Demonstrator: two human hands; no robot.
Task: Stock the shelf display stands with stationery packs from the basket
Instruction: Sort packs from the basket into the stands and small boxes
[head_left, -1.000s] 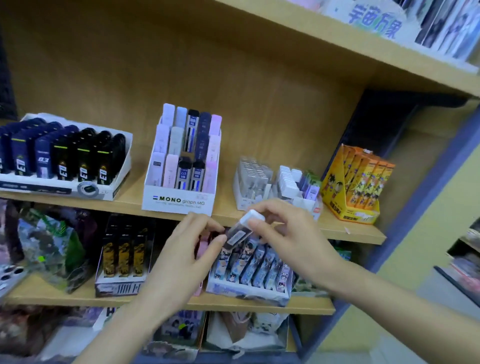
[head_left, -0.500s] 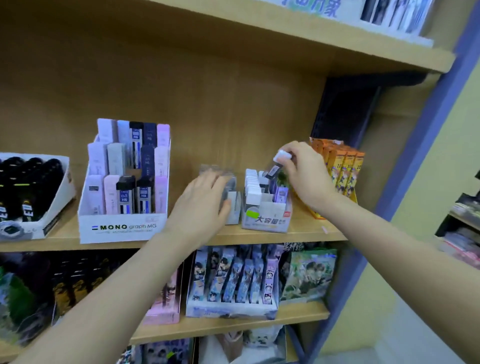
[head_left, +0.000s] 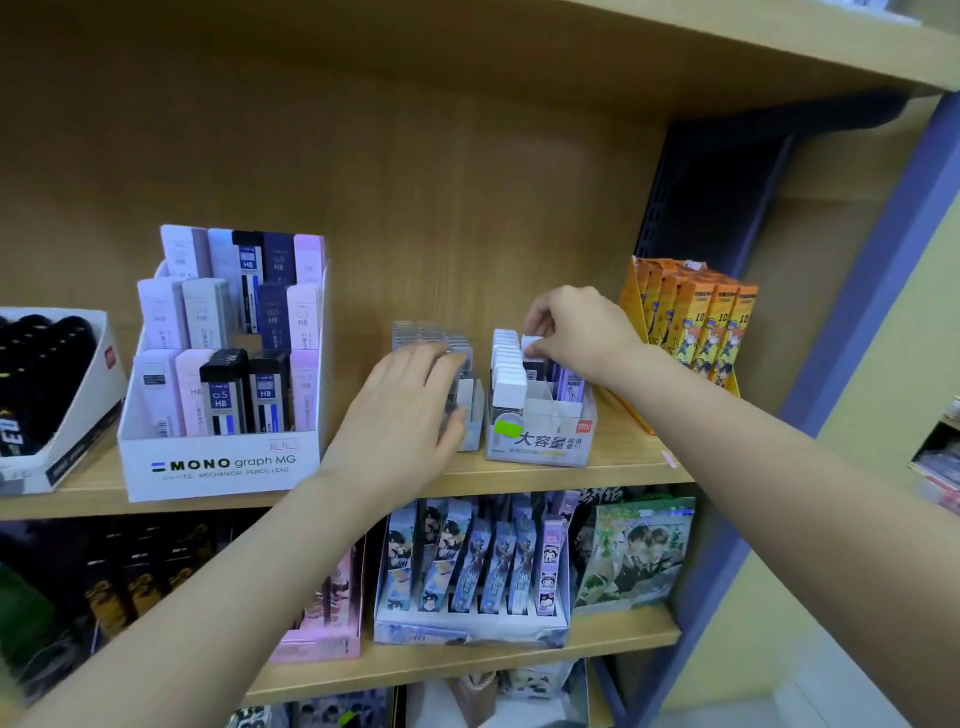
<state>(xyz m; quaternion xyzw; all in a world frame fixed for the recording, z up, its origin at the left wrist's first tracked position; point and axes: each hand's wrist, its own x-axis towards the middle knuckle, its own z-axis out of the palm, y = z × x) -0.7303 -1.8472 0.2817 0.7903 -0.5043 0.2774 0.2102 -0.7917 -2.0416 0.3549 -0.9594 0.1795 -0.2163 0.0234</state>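
Plainly, one stand (head_left: 223, 462) reads MONO graph MG.

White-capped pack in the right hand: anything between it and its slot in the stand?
Nothing visible. The right hand pinches the pack over the stand, beside its white-capped row. The left hand rests on the neighbouring stand.

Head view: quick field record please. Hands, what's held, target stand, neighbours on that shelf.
right hand: pinches the white cap of a lead case
lead case: upright, partly down in the white display stand
left hand: rests on the clear-case stand, fingers laid over its cases
neighbours: MONO graph MG stand left, orange packs right
support: wooden shelf
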